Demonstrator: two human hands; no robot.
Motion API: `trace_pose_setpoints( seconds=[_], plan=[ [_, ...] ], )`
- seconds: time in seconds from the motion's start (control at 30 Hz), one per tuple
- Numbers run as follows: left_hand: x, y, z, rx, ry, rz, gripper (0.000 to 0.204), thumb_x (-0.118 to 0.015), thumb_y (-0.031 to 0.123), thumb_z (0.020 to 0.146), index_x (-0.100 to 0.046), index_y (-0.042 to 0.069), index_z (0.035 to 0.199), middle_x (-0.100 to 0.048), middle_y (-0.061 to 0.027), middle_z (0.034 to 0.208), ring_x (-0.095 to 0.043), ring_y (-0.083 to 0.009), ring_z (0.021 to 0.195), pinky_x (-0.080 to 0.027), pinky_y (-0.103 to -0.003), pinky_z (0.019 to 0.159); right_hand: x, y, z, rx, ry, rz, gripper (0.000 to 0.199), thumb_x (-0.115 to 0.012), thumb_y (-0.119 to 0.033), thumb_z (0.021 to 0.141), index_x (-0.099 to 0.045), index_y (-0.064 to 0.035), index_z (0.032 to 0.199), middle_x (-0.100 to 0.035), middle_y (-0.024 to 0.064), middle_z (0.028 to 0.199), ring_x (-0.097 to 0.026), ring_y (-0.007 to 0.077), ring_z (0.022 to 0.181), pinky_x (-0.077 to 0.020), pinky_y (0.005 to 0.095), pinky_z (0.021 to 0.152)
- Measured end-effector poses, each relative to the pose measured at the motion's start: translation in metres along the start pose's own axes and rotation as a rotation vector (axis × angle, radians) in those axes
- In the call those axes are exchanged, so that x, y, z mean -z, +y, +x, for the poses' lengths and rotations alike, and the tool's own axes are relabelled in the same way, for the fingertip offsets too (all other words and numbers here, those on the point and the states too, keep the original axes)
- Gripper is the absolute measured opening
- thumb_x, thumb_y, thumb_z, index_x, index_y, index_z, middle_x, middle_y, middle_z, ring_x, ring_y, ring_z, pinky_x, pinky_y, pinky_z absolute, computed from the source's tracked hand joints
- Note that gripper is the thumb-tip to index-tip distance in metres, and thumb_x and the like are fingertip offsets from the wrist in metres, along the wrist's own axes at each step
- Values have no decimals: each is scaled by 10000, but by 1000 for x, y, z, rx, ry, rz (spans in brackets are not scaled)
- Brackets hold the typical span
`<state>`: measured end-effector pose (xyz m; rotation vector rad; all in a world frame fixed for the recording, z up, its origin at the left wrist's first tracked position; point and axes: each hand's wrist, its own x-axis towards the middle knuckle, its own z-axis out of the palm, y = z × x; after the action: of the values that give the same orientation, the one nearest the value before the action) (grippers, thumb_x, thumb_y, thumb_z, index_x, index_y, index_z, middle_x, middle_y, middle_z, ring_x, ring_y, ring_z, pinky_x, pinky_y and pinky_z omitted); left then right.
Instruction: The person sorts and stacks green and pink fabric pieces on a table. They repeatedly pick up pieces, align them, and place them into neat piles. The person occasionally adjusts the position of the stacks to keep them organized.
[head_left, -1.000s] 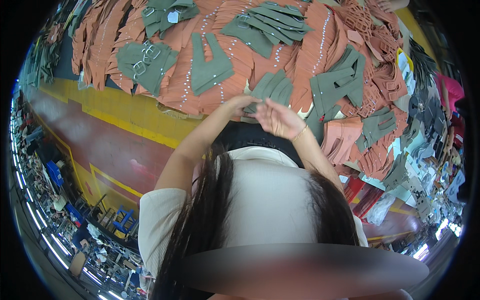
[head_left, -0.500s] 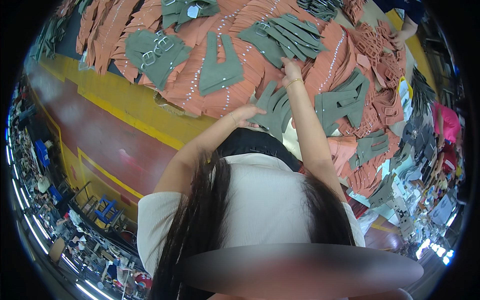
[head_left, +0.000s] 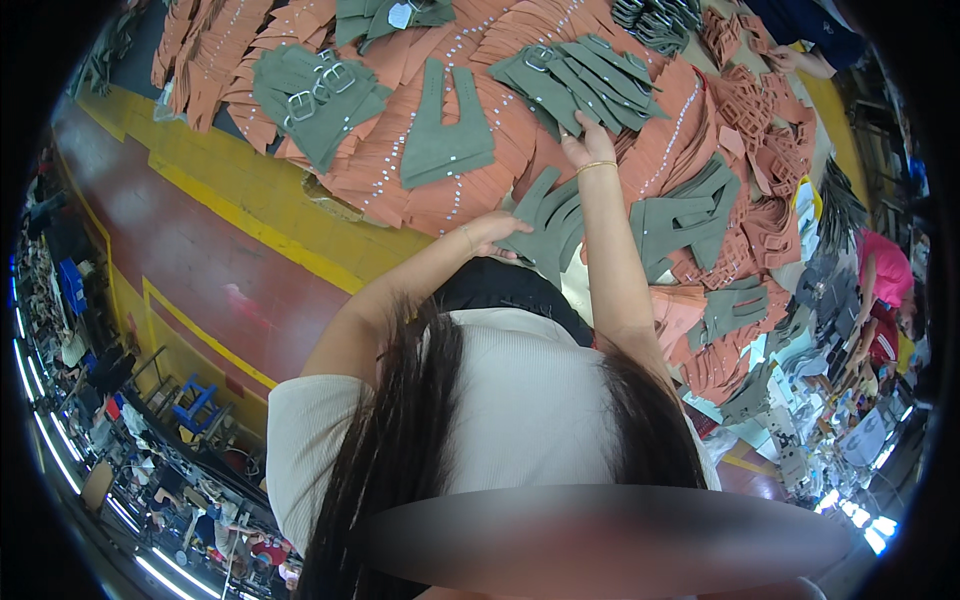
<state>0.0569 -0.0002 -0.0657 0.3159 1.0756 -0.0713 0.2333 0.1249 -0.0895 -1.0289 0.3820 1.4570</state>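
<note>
My left hand point(head_left: 493, 235) grips the left edge of a green cut piece with strap-like strips point(head_left: 548, 228), lying at the table's near edge in front of my body. Farther out, my right hand point(head_left: 592, 145) has its fingers closed at the lower edge of a fanned stack of green cut pieces point(head_left: 600, 85), some with metal buckles. Between the hands and to the left lies a two-pronged green piece point(head_left: 447, 140), flat on rows of orange pieces. Another green bunch point(head_left: 690, 215) rests right of my right forearm.
Overlapping orange cut pieces point(head_left: 345, 195) cover the table. A green bunch with silver buckles point(head_left: 320, 100) lies at the left, and orange buckled straps point(head_left: 770, 130) at the right. Another person's arm point(head_left: 805, 62) reaches in at the far right. A yellow-bordered floor point(head_left: 220, 230) runs along the left.
The view has shifted slightly. My right hand stays at the lower edge of the green stack, and my left hand remains on the near green piece. The other person's arm has moved.
</note>
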Motion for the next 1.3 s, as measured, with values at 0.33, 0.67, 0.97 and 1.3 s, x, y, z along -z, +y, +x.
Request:
trace_pose_setpoints(
  seconds=[0.33, 0.67, 0.97, 1.3],
  plan=[
    [3, -7, 3, -51, 8, -16, 268, -568, 245, 876, -566, 77, 1085, -594, -30, 999, -544, -156, 864, -508, -281, 622, -16, -22, 0, 27, -47, 18, 325, -448, 106, 861, -460, 6, 1170, -510, 161, 1180, -524, 326, 1085, -464, 489, 965],
    [4, -8, 6, -33, 0, -38, 277, -570, 243, 876, -552, 85, 1102, -579, -35, 1026, -541, -159, 888, -500, -294, 634, -2, -13, 11, 19, 10, -208, 299, -527, 41, 863, -509, -43, 1149, -560, 102, 1127, -553, 259, 1030, -500, 390, 855],
    [3, -6, 4, -29, -95, -12, 335, -591, 243, 880, -518, 103, 1175, -559, -34, 1088, -509, -168, 1009, -510, -348, 705, -2, -2, 0, -41, -31, -51, 229, -658, -44, 820, -572, -26, 1031, -623, 67, 1010, -606, 199, 927, -533, 343, 767],
    [33, -15, 2, -119, -49, -234, 444, -613, 230, 875, -441, 134, 1272, -503, -45, 1212, -508, -208, 1105, -539, -429, 844, 71, -10, -114, -248, -204, -417, 249, -624, -124, 863, -545, -132, 1100, -618, -41, 1000, -587, 115, 913, -479, 277, 753]
  ],
)
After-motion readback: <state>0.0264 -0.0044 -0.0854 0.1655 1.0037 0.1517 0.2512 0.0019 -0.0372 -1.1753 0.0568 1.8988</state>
